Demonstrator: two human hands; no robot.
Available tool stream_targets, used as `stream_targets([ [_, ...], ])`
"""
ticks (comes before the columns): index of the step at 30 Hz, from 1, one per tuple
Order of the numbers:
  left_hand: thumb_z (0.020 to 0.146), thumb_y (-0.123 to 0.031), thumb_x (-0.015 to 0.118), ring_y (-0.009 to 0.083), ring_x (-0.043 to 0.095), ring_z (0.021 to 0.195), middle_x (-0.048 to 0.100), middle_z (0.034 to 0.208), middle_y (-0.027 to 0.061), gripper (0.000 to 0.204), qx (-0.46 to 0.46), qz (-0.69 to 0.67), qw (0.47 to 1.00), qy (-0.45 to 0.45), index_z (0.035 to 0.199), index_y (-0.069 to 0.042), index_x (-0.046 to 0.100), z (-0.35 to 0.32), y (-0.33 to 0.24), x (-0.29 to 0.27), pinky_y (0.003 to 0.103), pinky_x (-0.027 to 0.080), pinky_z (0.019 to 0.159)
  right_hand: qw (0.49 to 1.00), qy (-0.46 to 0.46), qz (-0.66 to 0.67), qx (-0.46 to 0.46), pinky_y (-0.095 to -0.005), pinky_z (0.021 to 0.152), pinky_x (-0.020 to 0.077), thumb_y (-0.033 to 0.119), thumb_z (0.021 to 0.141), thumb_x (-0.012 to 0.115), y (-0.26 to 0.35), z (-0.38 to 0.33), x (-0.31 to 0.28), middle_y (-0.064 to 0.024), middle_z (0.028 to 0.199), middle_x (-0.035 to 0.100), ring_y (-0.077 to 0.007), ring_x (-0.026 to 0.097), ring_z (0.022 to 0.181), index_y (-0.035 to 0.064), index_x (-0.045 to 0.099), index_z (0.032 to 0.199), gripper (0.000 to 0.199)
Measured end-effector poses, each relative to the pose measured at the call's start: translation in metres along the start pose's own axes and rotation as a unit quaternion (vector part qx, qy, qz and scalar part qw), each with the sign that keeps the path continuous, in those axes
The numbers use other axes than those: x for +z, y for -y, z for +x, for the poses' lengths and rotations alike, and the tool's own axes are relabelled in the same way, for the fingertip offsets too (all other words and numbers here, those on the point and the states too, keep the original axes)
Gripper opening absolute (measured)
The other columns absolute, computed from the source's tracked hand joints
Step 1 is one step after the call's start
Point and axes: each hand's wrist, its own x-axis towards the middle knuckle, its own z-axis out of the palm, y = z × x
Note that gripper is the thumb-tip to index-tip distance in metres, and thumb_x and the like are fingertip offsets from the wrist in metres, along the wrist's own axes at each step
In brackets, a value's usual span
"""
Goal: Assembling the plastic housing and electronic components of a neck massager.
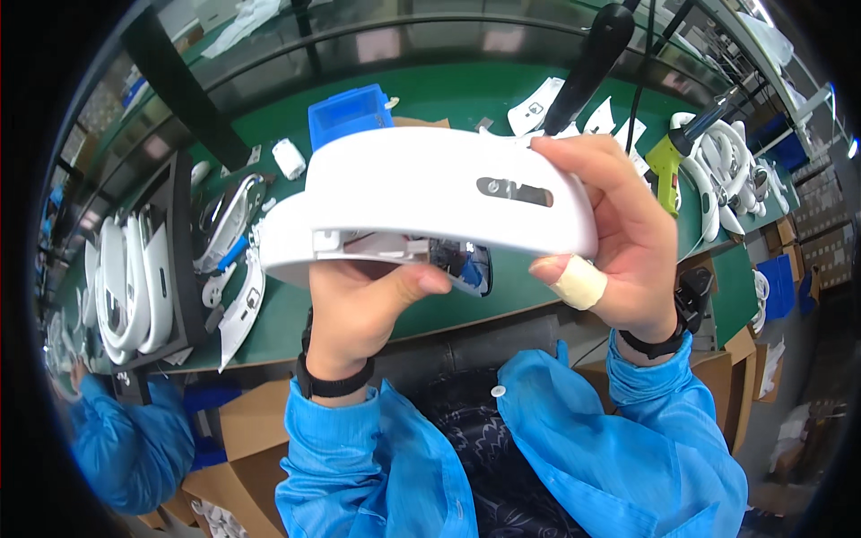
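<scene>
Raised above the green bench is a curved white plastic housing (404,184), with a dark slot on its face near the right end. My left hand (354,305) grips its lower left part from below, the thumb lying along the opening where dark inner parts (457,260) show. Its other fingers are hidden behind the housing. At the right end, my right hand (619,224) holds the housing between the fingers on top and the thumb below; that thumb has a pale tape wrap. Over the housing's right part hangs a black electric screwdriver (596,58), apart from both hands.
A blue bin (350,112) stands behind the housing. White curved shells (134,287) fill a dark rack on the left. A yellow-green hot-air tool (665,170) and a pile of white parts (726,166) lie right. A person in a blue sleeve (134,439) sits at lower left.
</scene>
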Motion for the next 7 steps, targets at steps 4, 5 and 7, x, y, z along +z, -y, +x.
stream_targets([
  [4,0.069,-0.018,0.095,0.0218,0.063,0.110,0.063,0.121,0.0113,0.085,0.027,-0.046,0.998,-0.029,0.137,0.000,0.048,0.004,0.008,-0.003,0.036,0.050,0.097,0.995,-0.008,0.098,0.024,-0.0311,0.096,0.0452,0.007,0.080,0.078,-0.015,-0.007,0.006,-0.0115,0.123,0.055,-0.0204,0.057,0.112,0.0003,0.055,0.140,0.065],
  [5,0.067,-0.022,0.097,0.0222,0.062,0.113,0.061,0.126,0.0117,0.094,0.042,-0.062,0.997,-0.034,0.142,-0.002,0.042,0.005,0.008,-0.005,0.036,0.049,0.100,0.992,-0.009,0.122,0.040,-0.0317,0.098,0.0447,0.008,0.081,0.078,-0.018,-0.009,0.007,-0.0117,0.125,0.054,-0.0207,0.057,0.114,0.0007,0.054,0.142,0.066],
  [7,0.067,-0.027,0.096,0.0325,0.053,0.133,0.055,0.138,0.0118,0.103,-0.005,-0.044,0.999,-0.017,0.147,-0.004,0.035,0.003,0.000,-0.011,0.047,0.041,0.114,0.973,-0.038,0.205,0.100,-0.0324,0.102,0.0430,0.011,0.085,0.077,-0.019,-0.012,0.011,-0.0120,0.127,0.053,-0.0228,0.055,0.121,0.0017,0.049,0.146,0.068],
])
